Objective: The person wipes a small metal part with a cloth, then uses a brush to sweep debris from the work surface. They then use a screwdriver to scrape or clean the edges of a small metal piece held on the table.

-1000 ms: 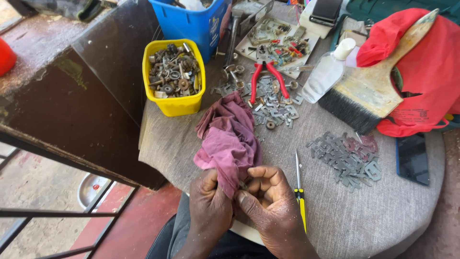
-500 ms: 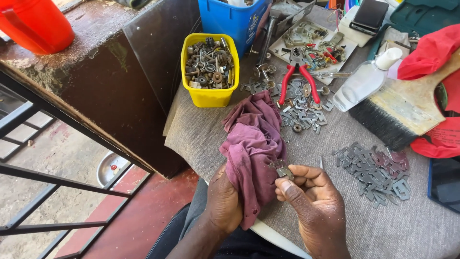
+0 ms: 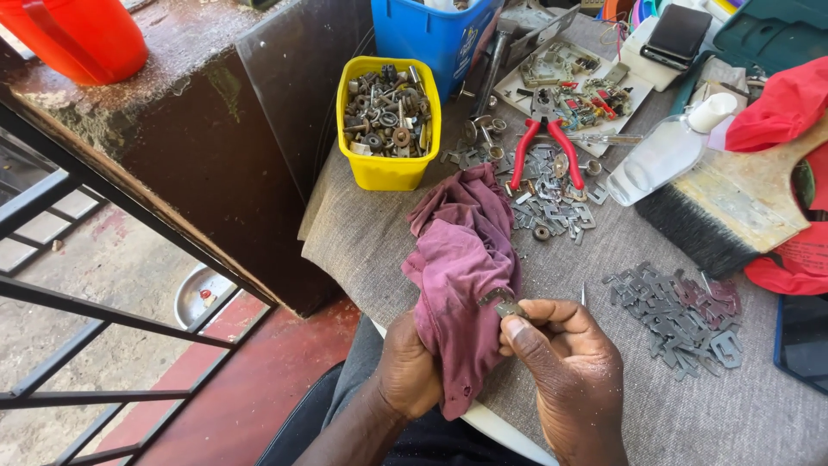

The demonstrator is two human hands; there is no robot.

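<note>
A small flat metal piece (image 3: 503, 303) is sitting pinched at the fingertips of the right hand (image 3: 565, 367), just above the thumb and pressing against a maroon rag (image 3: 461, 267). The right hand is closing narrowly on the piece, its other fingers curling in. The left hand (image 3: 407, 367) is gripping the rag's lower end from beneath, bunching it, so the piece is lying just to the right of that hand. The rag is trailing up across the grey-covered bench (image 3: 362, 233). Right of the hands, a pile of flat metal pieces (image 3: 677, 311) is lying near the right hand. Farther up, red-handled pliers (image 3: 543, 138) are resting on loose washers and clips. A yellow tub (image 3: 388, 168) of bolts and nuts is standing beside the rag's top. A wide brush (image 3: 733, 211) is lying at the far right.
</note>
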